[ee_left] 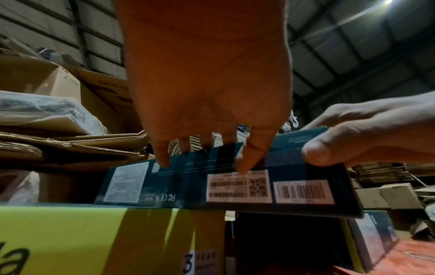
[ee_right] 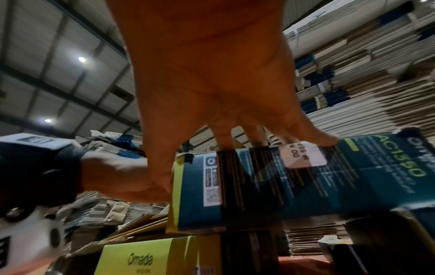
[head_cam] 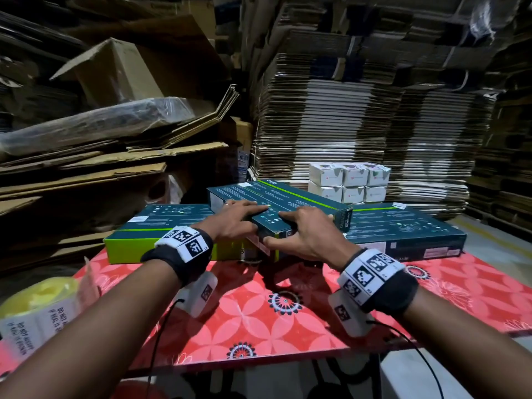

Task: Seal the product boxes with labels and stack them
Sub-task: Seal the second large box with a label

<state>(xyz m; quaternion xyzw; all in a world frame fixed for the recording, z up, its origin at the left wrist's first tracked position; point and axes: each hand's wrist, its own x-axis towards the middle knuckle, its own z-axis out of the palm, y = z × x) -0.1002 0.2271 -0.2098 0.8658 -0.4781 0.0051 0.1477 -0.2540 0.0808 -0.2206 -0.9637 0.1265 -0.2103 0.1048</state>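
A long dark teal product box point(head_cam: 290, 197) lies slantwise on top of two similar boxes, one with a lime-green side point(head_cam: 161, 246) on the left and one point(head_cam: 403, 228) on the right. My left hand point(head_cam: 244, 218) holds its near end, fingers on top and thumb point(ee_left: 247, 160) on the barcode side. My right hand point(head_cam: 293, 228) grips the near corner, thumb low and fingers over the top. In the right wrist view a white seal label point(ee_right: 303, 156) sits over the top edge of the box point(ee_right: 282, 186). A roll of seal labels point(head_cam: 37, 309) lies at the lower left.
All the boxes rest on a table with a red floral cover point(head_cam: 259, 318). Small white cartons point(head_cam: 348, 182) are stacked behind the boxes. Tall piles of flattened cardboard point(head_cam: 359, 110) close in the back and right, and loose cardboard sheets point(head_cam: 86, 156) the left.
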